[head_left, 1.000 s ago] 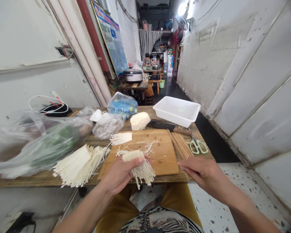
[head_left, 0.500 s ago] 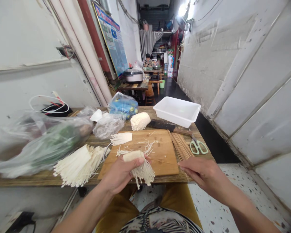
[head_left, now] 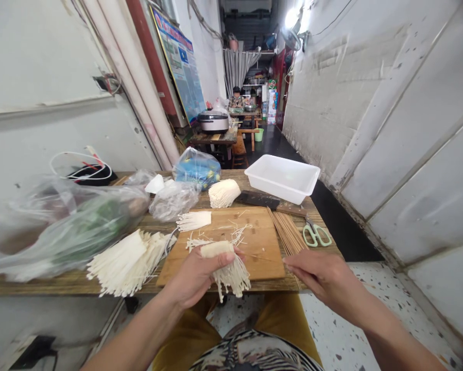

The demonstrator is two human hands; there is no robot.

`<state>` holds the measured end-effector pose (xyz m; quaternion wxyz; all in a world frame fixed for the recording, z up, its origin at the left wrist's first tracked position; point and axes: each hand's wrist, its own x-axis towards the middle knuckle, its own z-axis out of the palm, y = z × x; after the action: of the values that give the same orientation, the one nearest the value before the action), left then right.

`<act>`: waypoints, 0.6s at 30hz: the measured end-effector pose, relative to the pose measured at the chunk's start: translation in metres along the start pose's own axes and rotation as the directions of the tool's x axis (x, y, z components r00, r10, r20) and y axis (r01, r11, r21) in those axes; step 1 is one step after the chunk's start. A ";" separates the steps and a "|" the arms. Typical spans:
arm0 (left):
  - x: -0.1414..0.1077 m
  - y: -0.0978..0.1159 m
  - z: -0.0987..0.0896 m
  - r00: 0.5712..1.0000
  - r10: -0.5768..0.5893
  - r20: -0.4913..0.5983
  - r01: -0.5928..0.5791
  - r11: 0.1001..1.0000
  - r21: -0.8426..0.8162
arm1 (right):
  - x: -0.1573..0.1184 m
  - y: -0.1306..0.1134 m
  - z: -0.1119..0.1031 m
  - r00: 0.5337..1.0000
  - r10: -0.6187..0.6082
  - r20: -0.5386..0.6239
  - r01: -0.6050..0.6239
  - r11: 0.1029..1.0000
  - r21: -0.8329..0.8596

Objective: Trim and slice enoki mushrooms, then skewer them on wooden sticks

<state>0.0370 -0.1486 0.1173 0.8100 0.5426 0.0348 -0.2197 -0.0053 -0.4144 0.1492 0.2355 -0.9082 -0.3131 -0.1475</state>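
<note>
A flat bunch of enoki mushrooms (head_left: 231, 273) is gripped in my left hand (head_left: 194, 275), thumb on top, stems dangling toward me over the near edge of the cutting board (head_left: 260, 237). My right hand (head_left: 318, 273) pinches the end of a thin bamboo skewer (head_left: 260, 256), which runs left to the mushrooms; its tip is hidden there. A smaller enoki bunch (head_left: 194, 220) and loose strands lie on the board. To its left is a large enoki pile (head_left: 119, 263), and behind it another enoki clump (head_left: 224, 193). Many bamboo skewers (head_left: 287, 232) lie beside the board.
A cleaver (head_left: 260, 199) lies behind the board, with green-handled scissors (head_left: 316, 235) to its right. Behind them stands a white plastic tray (head_left: 281, 178). Plastic bags (head_left: 80, 221) cover the table's left side. A person (head_left: 237, 98) sits far back.
My left hand and the enoki bunch have shifted slightly right, toward the skewer. The right hand has hardly moved and keeps its pinch.
</note>
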 end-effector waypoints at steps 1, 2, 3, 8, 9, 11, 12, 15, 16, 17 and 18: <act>0.000 0.000 0.001 1.000 0.000 0.001 0.000 1.000 0.006 | 0.001 0.000 0.000 1.000 -0.002 0.002 0.002 1.000 0.000; 0.001 0.001 0.001 1.000 0.000 0.007 0.000 1.000 0.012 | 0.001 0.000 -0.001 1.000 -0.005 0.005 0.005 1.000 0.000; 0.001 0.001 0.002 1.000 0.000 0.019 -0.001 1.000 0.019 | 0.002 0.001 -0.002 1.000 -0.007 0.011 0.007 1.000 -0.001; 0.001 0.002 0.004 0.999 -0.008 0.047 0.006 0.999 0.037 | 0.008 0.010 -0.007 0.998 -0.030 0.049 0.029 0.999 0.014; 0.001 0.002 0.004 0.999 -0.017 0.047 0.015 0.999 0.043 | 0.009 0.012 -0.007 0.998 -0.037 0.057 0.036 0.999 0.020; 0.001 0.004 0.006 0.998 -0.037 0.048 0.035 0.998 0.055 | 0.012 0.016 -0.008 0.996 -0.054 0.077 0.052 0.998 0.029; 0.001 0.005 0.007 0.998 -0.047 0.048 0.044 0.997 0.059 | 0.013 0.018 -0.008 0.994 -0.063 0.084 0.060 0.998 0.031; 0.002 0.009 0.009 0.997 -0.064 0.040 0.061 0.995 0.085 | 0.017 0.019 -0.012 0.990 -0.077 0.114 0.075 0.997 0.025; 0.003 0.009 0.010 0.997 -0.068 0.039 0.064 0.993 0.096 | 0.019 0.018 -0.014 0.988 -0.078 0.130 0.076 0.997 0.021; 0.003 0.010 0.010 0.996 -0.076 0.039 0.071 0.992 0.105 | 0.021 0.017 -0.015 0.986 -0.080 0.146 0.078 0.997 0.019; 0.004 0.010 0.011 0.996 -0.083 0.038 0.079 0.991 0.110 | 0.023 0.017 -0.017 0.983 -0.084 0.163 0.082 0.996 0.020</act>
<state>0.0425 -0.1565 0.1290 0.7704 0.5790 0.0275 -0.2655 0.0208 -0.4232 0.1676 0.2084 -0.9018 -0.3700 -0.0800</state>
